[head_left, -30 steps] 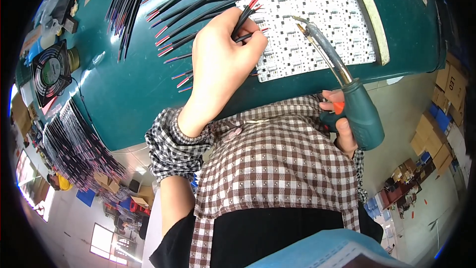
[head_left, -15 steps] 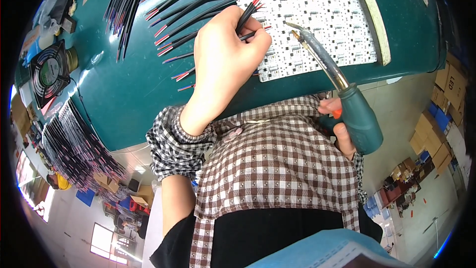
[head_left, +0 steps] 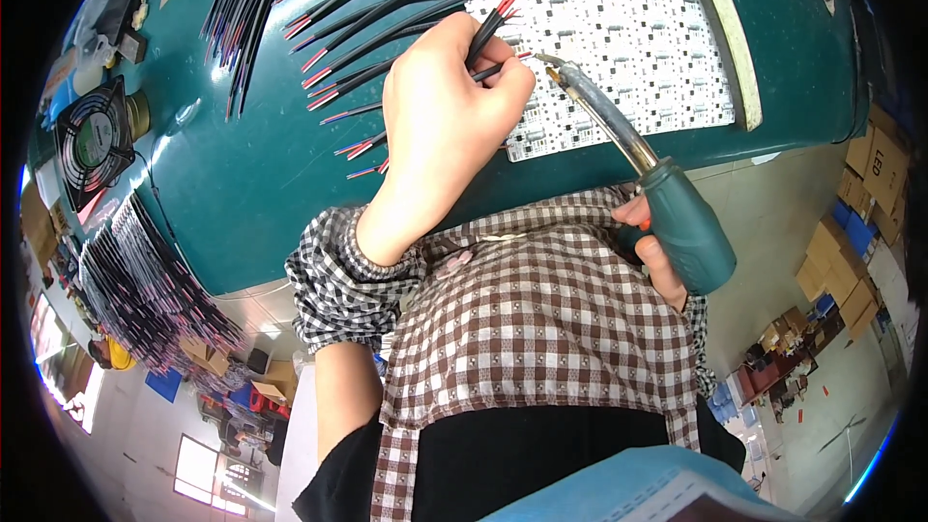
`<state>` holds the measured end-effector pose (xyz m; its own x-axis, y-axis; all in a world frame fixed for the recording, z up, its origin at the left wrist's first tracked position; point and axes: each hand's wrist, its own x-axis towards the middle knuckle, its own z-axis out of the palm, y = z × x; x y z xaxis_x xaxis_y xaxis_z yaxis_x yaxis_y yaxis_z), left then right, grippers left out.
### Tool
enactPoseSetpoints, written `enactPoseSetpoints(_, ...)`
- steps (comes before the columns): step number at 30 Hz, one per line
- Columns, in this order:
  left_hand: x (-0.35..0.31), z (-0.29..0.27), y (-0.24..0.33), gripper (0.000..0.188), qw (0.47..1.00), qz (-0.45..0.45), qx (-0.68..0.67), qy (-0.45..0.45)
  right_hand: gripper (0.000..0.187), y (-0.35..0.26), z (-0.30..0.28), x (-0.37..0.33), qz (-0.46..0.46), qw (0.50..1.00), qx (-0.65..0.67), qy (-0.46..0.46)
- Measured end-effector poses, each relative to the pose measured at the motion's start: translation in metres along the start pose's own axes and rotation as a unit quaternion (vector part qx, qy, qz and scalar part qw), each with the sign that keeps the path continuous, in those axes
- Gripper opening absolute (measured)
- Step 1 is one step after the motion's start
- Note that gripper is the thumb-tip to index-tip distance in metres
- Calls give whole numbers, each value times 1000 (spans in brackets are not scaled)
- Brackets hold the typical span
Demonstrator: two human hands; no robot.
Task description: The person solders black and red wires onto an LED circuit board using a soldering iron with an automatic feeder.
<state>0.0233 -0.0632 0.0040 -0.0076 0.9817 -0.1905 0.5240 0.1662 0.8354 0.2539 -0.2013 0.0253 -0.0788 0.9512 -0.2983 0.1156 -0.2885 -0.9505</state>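
Near the left edge of the surface (head_left: 275, 198), we note a fan (head_left: 95, 142), set well apart from the hands, likely to leave them room. Rightward, toward the far edge, a cable bundle (head_left: 247, 19) lies aligned; next, a fanned row of cables (head_left: 353, 26) overlaps the white board (head_left: 657, 63), presumably so each stays separate. Our left hand (head_left: 440, 116) pinches a black cable (head_left: 490, 71) between thumb and fingers, seemingly steadying its end over the board's left side; spare cables (head_left: 485, 36) project from the same grip. Our right hand (head_left: 661, 266), before the near edge, wraps the soldering iron (head_left: 686, 227), angling its tip beside that end.
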Motion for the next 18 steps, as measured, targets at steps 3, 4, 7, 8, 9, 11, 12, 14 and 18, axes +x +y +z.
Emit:
enactPoseSetpoints(3,0,-1,1,15,1000,0,3,1,72,1,1,1,6,1000,-9,-8)
enactPoseSetpoints(4,0,-1,1,14,1000,-1,2,-1,72,2,1,0,9,1000,2,-3)
enactPoseSetpoints(7,0,0,0,14,1000,1,0,-2,71,4,1,1,-1,1000,-5,-5)
enactPoseSetpoints(8,0,0,0,14,1000,4,-1,-2,71,5,1,0,-1,1000,-5,-4)
enactPoseSetpoints(9,0,0,0,14,1000,3,-1,-2,72,6,-1,0,-6,1000,-21,-13)
enactPoseSetpoints(11,0,-1,1,14,1000,5,4,-1,72,6,-1,-1,-10,999,-37,-21)
enactPoseSetpoints(12,0,-1,1,14,1000,4,4,-1,72,5,-1,-2,13,999,-31,-19)
enactPoseSetpoints(14,1,-1,1,14,1000,7,3,-1,73,6,-2,-4,37,999,-25,-16)
enactPoseSetpoints(18,0,-1,1,14,1000,1,0,-2,77,-4,3,2,-1,1000,-1,-6)
